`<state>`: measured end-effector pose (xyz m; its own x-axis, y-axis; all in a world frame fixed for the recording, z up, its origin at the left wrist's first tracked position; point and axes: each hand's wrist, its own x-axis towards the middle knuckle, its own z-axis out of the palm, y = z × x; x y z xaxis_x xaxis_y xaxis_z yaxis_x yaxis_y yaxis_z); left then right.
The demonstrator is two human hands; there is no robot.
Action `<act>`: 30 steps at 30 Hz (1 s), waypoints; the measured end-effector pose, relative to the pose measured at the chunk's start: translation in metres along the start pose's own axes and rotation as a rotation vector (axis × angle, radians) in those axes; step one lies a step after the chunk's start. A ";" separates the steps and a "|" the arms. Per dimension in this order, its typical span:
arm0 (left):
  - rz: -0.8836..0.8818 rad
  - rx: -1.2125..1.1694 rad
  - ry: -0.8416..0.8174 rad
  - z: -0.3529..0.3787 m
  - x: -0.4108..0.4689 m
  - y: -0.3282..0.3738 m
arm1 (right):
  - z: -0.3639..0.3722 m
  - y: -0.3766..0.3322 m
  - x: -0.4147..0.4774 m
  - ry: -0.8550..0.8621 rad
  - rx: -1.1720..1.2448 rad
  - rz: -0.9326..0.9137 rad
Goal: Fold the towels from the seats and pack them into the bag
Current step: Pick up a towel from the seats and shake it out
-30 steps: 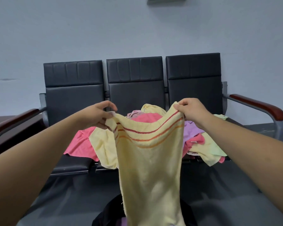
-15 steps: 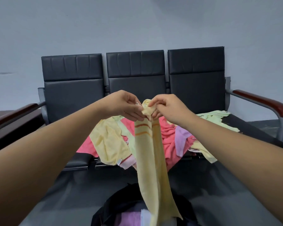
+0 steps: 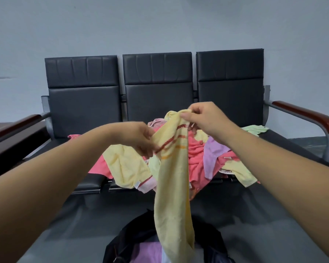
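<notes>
Left hand [image 3: 139,138] slides down the halved yellow towel [image 3: 173,196], gripping its edge, while right hand [image 3: 204,118] pinches the top for folding.

Colours, held towel [image 3: 173,186]: pale yellow, red and orange stripes near the top. Heaped behind it: coral-pink towel [image 3: 196,154], lilac towel [image 3: 213,154], mint-green towel [image 3: 254,129], second yellow towel [image 3: 125,164]. Seats [image 3: 158,88] black; armrests [image 3: 308,116] reddish-brown. Bag [image 3: 141,236] black, purple cloth [image 3: 146,253] inside. Wall [image 3: 160,25] pale blue-grey.
</notes>
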<state>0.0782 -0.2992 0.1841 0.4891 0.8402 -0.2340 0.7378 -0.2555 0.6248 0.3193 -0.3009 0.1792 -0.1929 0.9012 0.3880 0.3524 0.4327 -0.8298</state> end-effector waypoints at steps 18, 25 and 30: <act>0.209 -0.416 0.361 -0.029 -0.003 0.006 | -0.049 0.020 0.008 -0.174 0.639 0.490; 0.157 -0.401 0.599 -0.003 0.008 -0.007 | -0.032 0.030 0.001 -0.082 0.594 0.220; 0.226 -0.491 0.530 0.004 0.015 -0.003 | -0.006 0.028 -0.004 -0.233 0.557 0.273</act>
<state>0.0848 -0.2876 0.1757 0.2227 0.9420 0.2512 0.2932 -0.3105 0.9042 0.3353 -0.2924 0.1568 -0.3788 0.9212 0.0892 -0.0971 0.0563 -0.9937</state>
